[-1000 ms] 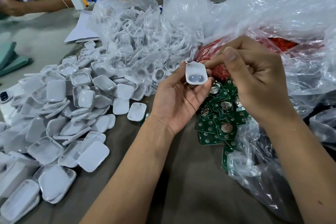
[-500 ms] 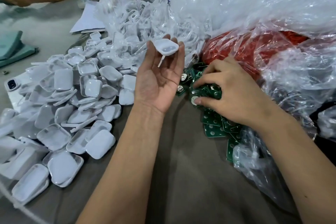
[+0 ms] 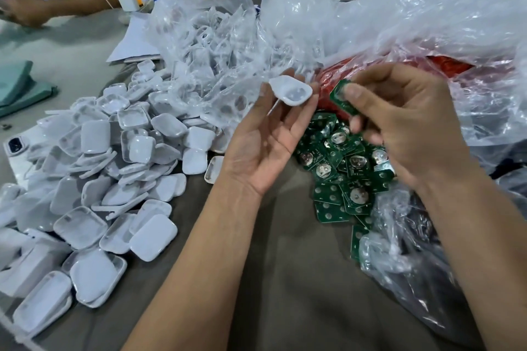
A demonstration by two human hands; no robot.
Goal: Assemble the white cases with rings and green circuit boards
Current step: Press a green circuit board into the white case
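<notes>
The left hand [image 3: 265, 145], palm up, holds a white case [image 3: 291, 92] at its fingertips, hollow side up. Just beside it at three o'clock, the right hand [image 3: 405, 125] pinches a green circuit board [image 3: 343, 100]. On the table [image 3: 285, 279] a pile of green boards [image 3: 342, 168] lies under the hands, loose white cases [image 3: 114, 174] at nine o'clock, and a clear bag [image 3: 216, 45], probably of rings, at twelve.

Soft, even light falls from overhead, fairly bright, leaving only faint shadows under the forearms on the grey-brown cloth-covered table [image 3: 285, 279]. White glare streaks the crumpled clear plastic bags [image 3: 370, 23]. The wide lens bends the edges, and the heap of white rounded plastic cases [image 3: 94, 179] softens toward the left corner. The fingertips look slightly smeared.
</notes>
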